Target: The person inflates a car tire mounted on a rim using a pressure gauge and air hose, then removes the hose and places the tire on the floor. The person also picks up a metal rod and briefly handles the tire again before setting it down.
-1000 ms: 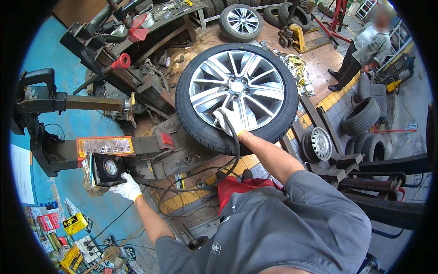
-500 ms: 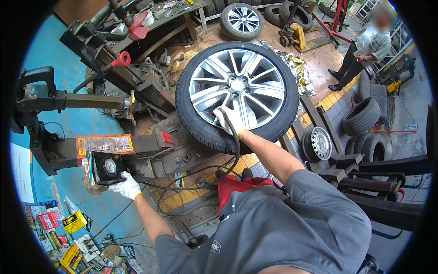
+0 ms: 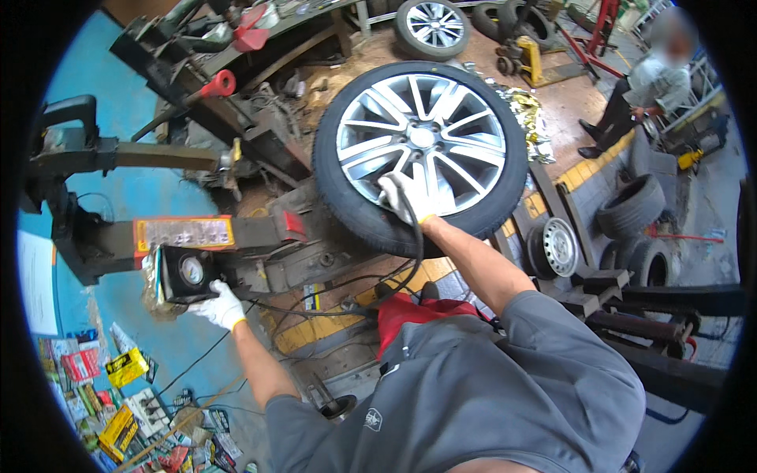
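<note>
A car wheel [image 3: 482,211], a black tire on a silver multi-spoke alloy rim, lies flat on a machine's metal stand in front of me. My right hand [image 3: 404,197], in a white glove, is closed around the end of a black air hose [image 3: 418,240] at the rim's near left edge. The glove hides the hose's tip. To the left, a black box with a round pressure gauge [image 3: 191,270] is fixed to the machine. Gloved as well, my left hand [image 3: 219,306] grips the box's lower right corner, its thumb on the front face.
The machine's arm [image 3: 169,156] reaches in at the left, near a red-ended lever [image 3: 218,83]. A second alloy wheel [image 3: 431,30] lies beyond. Loose tires [image 3: 635,206] and a steel rim [image 3: 553,247] are at right. Another person [image 3: 650,83] stands far right. Colourful packets [image 3: 126,367] are lower left.
The whole view has shifted slightly, so the wheel sits a little further right and higher. Both hands keep their places at the rim and the gauge box.
</note>
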The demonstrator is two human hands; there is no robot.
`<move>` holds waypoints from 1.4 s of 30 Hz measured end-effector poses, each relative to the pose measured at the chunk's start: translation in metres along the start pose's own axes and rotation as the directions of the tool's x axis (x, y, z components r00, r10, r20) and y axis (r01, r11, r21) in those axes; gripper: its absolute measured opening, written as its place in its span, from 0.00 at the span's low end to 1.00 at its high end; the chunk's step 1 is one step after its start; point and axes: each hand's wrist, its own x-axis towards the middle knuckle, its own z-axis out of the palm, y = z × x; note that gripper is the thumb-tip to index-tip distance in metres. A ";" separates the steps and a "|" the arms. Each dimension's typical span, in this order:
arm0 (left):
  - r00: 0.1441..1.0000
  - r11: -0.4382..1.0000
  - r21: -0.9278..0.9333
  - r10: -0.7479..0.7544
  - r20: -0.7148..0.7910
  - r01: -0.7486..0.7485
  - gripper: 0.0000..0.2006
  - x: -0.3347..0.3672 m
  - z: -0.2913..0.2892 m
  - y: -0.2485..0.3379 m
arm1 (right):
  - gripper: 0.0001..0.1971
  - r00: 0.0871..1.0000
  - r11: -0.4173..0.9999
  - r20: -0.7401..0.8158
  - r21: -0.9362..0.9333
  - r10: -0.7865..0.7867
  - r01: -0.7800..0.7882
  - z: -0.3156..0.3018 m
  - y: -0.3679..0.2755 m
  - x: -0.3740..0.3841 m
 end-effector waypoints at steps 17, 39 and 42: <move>0.992 0.995 -0.094 -0.031 0.122 0.043 0.65 -0.011 -0.031 0.033 | 0.16 0.989 0.956 0.099 0.264 0.108 -0.131 0.010 0.016 -0.001; 1.000 1.000 -0.020 0.021 0.018 -0.021 0.63 -0.010 -0.021 0.038 | 0.12 0.994 0.967 0.001 0.233 0.107 -0.104 0.011 0.019 -0.003; 0.999 0.999 -0.040 0.030 -0.042 -0.031 0.62 -0.004 -0.011 0.005 | 0.12 0.999 0.996 -0.001 0.076 0.034 -0.034 -0.007 -0.011 -0.002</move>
